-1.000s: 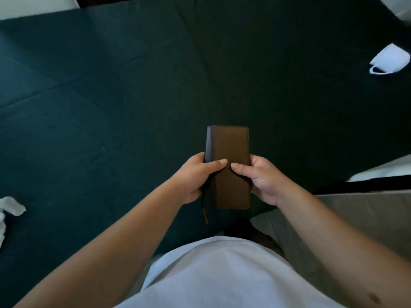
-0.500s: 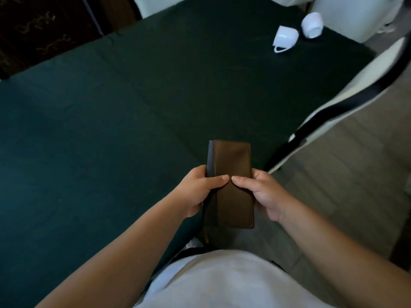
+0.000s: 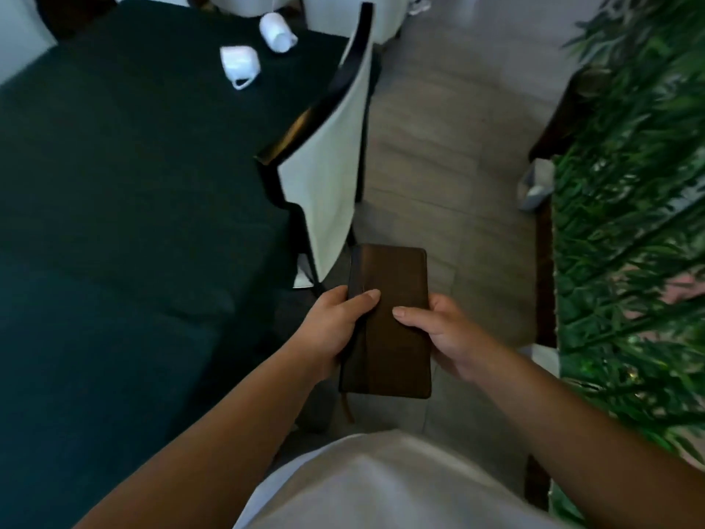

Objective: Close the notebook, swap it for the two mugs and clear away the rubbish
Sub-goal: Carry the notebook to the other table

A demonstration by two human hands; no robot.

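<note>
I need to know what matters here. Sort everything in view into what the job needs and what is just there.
Belongs to the job:
- closed brown notebook, gripped by left hand and right hand
- two white mugs on the dark tablecloth: nearer mug, farther mug

Just there:
- white-backed chair
- leafy green plant
- grey tiled floor
</note>
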